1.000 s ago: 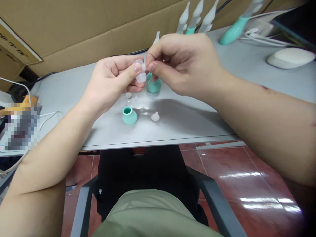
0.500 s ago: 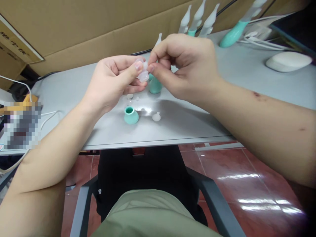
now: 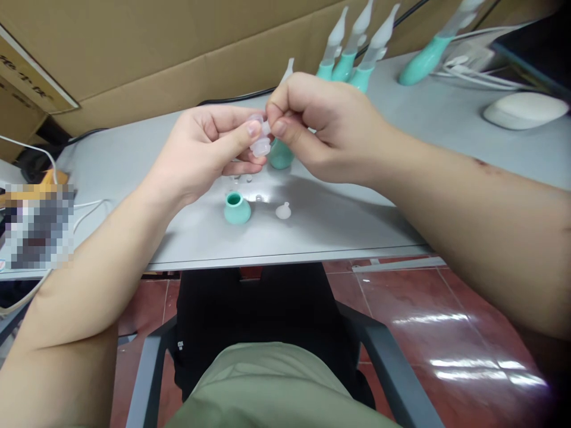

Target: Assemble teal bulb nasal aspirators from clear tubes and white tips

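My left hand (image 3: 209, 139) pinches a clear plastic connector piece (image 3: 260, 147) between thumb and fingers, above the desk. Against the connector's right side, the thumb and forefinger of my right hand (image 3: 312, 116) are closed; whatever they pinch is too small to make out. Below the hands stands a teal rubber bulb (image 3: 237, 209) with its round mouth facing up. To its right lies a small whitish translucent silicone tip (image 3: 284, 210). Tiny clear parts (image 3: 248, 178) lie behind the bulb. Another teal bulb (image 3: 281, 156) with a white nozzle is partly hidden behind my right hand.
Several assembled teal nasal aspirators (image 3: 342, 64) stand at the back, and one more (image 3: 427, 59) leans further right. A white mouse (image 3: 525, 110) and cables lie at the right. A cardboard wall (image 3: 178, 53) borders the grey desk (image 3: 191, 238). Something pixelated (image 3: 38, 229) is at the left.
Both hands have dropped slightly with the connector still in the left. My right wrist is lower, showing more of the aspirators behind it.
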The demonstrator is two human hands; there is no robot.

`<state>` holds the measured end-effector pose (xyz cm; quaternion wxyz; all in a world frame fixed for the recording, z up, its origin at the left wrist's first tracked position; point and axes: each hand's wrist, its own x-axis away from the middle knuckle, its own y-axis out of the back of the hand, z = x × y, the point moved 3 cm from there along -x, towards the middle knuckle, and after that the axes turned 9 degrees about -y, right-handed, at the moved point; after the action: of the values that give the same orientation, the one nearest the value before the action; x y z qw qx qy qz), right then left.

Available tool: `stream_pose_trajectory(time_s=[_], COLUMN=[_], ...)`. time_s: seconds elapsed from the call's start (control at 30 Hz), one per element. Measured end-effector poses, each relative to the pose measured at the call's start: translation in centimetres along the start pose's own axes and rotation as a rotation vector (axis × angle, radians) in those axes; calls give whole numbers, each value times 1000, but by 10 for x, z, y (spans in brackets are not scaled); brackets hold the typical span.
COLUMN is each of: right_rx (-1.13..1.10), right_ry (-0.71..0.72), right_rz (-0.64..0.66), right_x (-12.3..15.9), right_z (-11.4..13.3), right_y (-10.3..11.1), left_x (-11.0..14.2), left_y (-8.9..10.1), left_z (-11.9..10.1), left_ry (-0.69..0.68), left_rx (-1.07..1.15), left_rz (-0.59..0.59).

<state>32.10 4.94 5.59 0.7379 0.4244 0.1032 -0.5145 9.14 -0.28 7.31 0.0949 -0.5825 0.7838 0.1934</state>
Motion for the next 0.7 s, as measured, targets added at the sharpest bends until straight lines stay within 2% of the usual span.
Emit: stream_pose_trajectory(time_s=[0.17, 0.27, 0.37, 0.43, 0.6, 0.7], right_rx=[-59, -45, -14, -6, -100, -123], right_ry=[-39, -37, 28, 21, 33, 25], right_rz=[-4, -58, -131, -162, -205, -203], right_x=[0, 2, 4, 5, 7, 8], right_z=[-5, 0, 11, 15, 18, 19], right_y=[1, 1, 2, 2, -2, -4], left_x=[-1, -2, -1, -1, 1, 4], left_y=[3, 3, 4, 4, 5, 6], left_z=[2, 2, 2, 3, 10, 7], left_ry=[47, 47, 19, 3, -17, -77], left_rx=[-70, -82, -57, -1, 10, -14], left_rz=[-11, -39, -76, -86, -55, -60])
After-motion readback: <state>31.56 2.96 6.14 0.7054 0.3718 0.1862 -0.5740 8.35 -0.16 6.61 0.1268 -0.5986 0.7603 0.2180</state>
